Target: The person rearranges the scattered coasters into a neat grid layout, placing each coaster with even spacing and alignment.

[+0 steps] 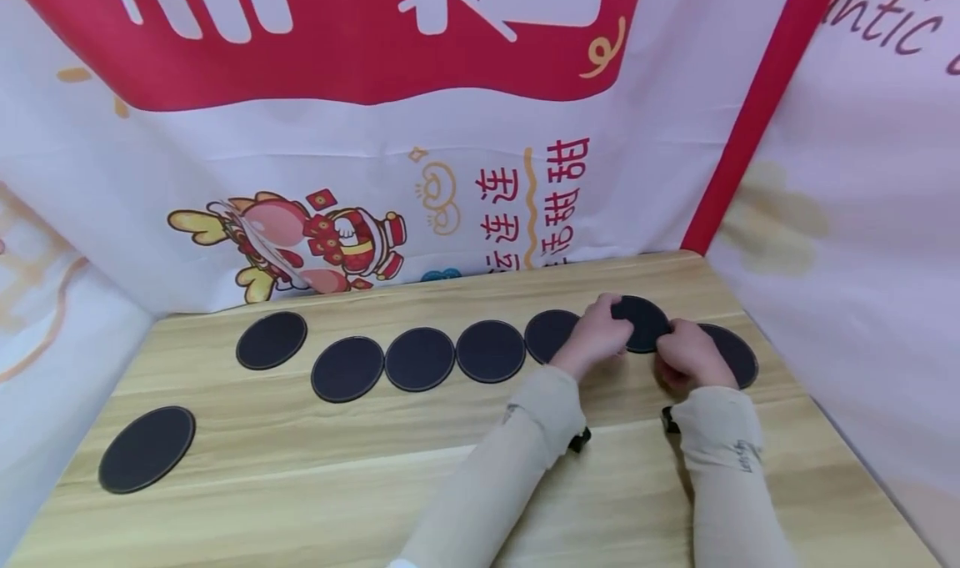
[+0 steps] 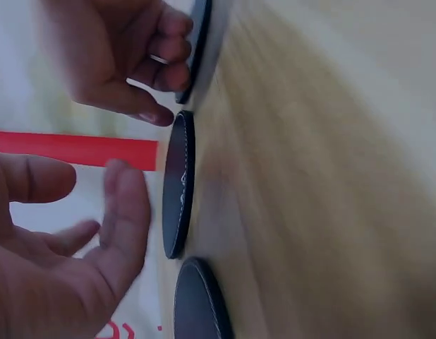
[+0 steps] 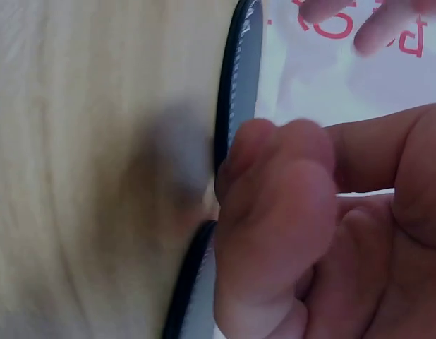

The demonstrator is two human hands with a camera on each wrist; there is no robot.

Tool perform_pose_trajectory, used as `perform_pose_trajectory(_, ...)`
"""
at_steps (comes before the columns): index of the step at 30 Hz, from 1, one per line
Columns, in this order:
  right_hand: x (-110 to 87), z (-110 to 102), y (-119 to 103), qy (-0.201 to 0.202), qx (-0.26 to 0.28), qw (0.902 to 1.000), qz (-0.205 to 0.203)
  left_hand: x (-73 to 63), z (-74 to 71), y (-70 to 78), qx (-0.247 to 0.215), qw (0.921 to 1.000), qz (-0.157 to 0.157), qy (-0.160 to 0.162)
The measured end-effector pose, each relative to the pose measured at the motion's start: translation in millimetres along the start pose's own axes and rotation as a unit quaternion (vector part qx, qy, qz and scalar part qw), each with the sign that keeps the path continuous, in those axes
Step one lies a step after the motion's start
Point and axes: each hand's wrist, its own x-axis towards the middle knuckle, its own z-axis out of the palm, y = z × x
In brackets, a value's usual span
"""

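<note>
Several flat round black coasters with stitched rims lie on the wooden table. My left hand (image 1: 600, 333) is at the left side of one coaster (image 1: 642, 326), partly covering it from the head camera. In the left wrist view, that hand (image 2: 84, 240) has thumb and fingers spread apart, with nothing between them. My right hand (image 1: 692, 353) is between this coaster and the rightmost one (image 1: 737, 358). Its fingers are loosely bent in the right wrist view, close to the coaster rims (image 3: 235, 78); whether they touch is unclear.
More coasters form a row to the left: one partly behind the left forearm (image 1: 547, 333), then others (image 1: 491, 351). Two lie apart at the left, one farther back (image 1: 272, 340) and one nearer (image 1: 147, 449). Printed cloth (image 1: 360, 159) hangs along the table's back edge.
</note>
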Motion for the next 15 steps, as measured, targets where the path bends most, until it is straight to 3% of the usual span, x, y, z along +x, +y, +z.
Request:
perform_pose_trajectory(3, 3.0, 3.4, -0.7, -0.007, 0.012, 0.9999, 0.008, 8.3, 2.5, 5.9, 0.095, 0.9953, -0.015, 0.010)
perform_pose_trajectory(6, 4.2, 4.1, -1.3, 0.000, 0.022, 0.9997, 0.009, 14.2, 7.7, 6.7, 0.120, 0.9922, -0.032, 0.011)
perform_pose_trajectory(8, 3.2, 3.2, -1.6, 0.003, 0.036, 0.9993, 0.009, 17.4, 11.5, 7.3, 0.101, 0.9939, -0.044, 0.016)
perform_pose_trajectory(11, 0.1, 0.3, -1.2, 0.005, 0.066, 0.9977, 0.015, 20.7, 16.5, 10.2, 0.029, 0.9970, -0.067, 0.028)
perform_pose_trajectory(15, -4.6, -5.7, 0.0, 0.015, 0.105, 0.9942, 0.021, 22.6, 20.9, 16.9, -0.052, 0.9937, -0.089, 0.043)
